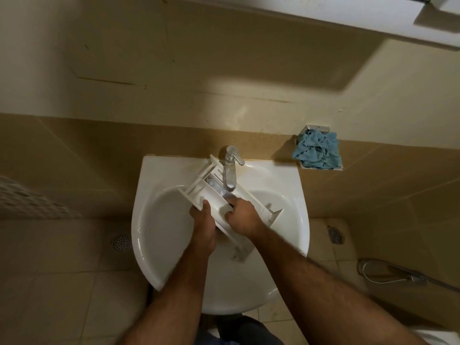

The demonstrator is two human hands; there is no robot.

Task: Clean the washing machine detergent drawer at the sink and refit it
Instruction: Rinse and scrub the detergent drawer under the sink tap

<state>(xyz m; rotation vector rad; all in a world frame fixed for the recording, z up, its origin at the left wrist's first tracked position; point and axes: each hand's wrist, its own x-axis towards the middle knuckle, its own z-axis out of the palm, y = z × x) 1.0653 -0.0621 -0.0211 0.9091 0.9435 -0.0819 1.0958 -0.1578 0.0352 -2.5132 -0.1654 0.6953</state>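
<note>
Left hand (202, 221) grips the left wall of the white detergent drawer (214, 188), fingers curled round its edge, holding it tilted over the sink (149, 220) with its far end under the tap (230, 170). Right hand (240, 216) is curled down inside a compartment, apparently rubbing; whether it holds anything I cannot tell. Best to keep the left grip firm, work each compartment corner under the spout, and save the blue cloth (317, 153) on the wall holder for drying.
</note>
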